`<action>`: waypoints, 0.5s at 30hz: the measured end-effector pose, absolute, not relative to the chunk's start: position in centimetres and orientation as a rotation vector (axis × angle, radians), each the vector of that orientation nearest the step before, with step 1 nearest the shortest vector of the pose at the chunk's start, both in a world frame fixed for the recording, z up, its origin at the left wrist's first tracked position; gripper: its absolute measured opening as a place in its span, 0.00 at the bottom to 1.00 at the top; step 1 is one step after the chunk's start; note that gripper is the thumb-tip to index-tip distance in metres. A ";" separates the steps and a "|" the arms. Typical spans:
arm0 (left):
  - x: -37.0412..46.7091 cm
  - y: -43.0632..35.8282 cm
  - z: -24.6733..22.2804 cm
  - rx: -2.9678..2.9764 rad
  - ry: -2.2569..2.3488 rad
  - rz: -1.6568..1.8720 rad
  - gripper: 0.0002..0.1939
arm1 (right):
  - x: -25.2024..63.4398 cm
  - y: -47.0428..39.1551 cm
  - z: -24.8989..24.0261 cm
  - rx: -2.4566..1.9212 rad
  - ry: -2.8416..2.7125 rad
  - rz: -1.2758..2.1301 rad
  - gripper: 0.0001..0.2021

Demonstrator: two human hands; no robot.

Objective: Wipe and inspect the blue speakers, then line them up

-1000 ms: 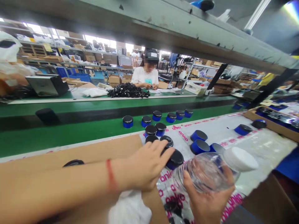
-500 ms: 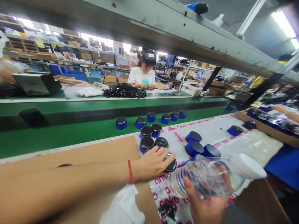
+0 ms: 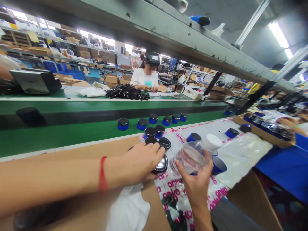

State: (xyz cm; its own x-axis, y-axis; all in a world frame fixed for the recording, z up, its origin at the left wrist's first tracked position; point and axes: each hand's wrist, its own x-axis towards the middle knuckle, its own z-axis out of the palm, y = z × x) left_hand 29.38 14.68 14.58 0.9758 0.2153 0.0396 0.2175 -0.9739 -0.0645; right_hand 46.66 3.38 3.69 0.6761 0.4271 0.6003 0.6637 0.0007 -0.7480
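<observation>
Left hand (image 3: 141, 160): reaches forward over the brown cardboard sheet (image 3: 96, 154); its grip is closed over a round black-topped lid (image 3: 160, 163), fingers curled on the upper edge, thumb hidden beneath; a red string (image 3: 103, 173) circles the wrist. Right hand (image 3: 196, 184): grip wrapped around a clear plastic jar (image 3: 189, 157), which is held tilted above the worktop (image 3: 240, 150), its white cap (image 3: 211, 141) pointing up and away; the jar sits just right of the held lid, near but apart from it. More blue lids (image 3: 154, 131) with black tops lie clustered just beyond the left hand on the printed plastic film (image 3: 178, 186); a further row (image 3: 166, 119) stands on the green conveyor belt (image 3: 60, 138). A white cloth (image 3: 130, 211) lies on the cardboard below the left hand. Across the belt a person in a white shirt (image 3: 144, 78) sits beside a pile of black parts (image 3: 126, 92).
</observation>
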 end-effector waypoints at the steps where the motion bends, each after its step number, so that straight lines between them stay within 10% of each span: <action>1: 28.2 14.8 15.5 -3.068 -0.409 -0.058 0.27 | 46.9 4.3 3.9 -1.629 -0.922 -0.233 0.48; 11: 14.6 18.0 20.1 -2.881 -1.933 -0.618 0.55 | 47.2 6.4 6.1 -1.665 -1.022 -0.712 0.49; 15: 10.8 19.1 20.8 -2.646 -2.177 -0.808 0.69 | 44.2 7.7 7.7 -1.707 -1.656 -0.675 0.33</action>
State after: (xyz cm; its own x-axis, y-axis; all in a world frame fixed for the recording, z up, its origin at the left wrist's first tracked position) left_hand 10.80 19.11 20.75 0.1610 0.9814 0.1041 0.8117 -0.1917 0.5517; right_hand 44.15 7.65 7.67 0.0664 0.6560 0.7518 0.9947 0.0162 -0.1020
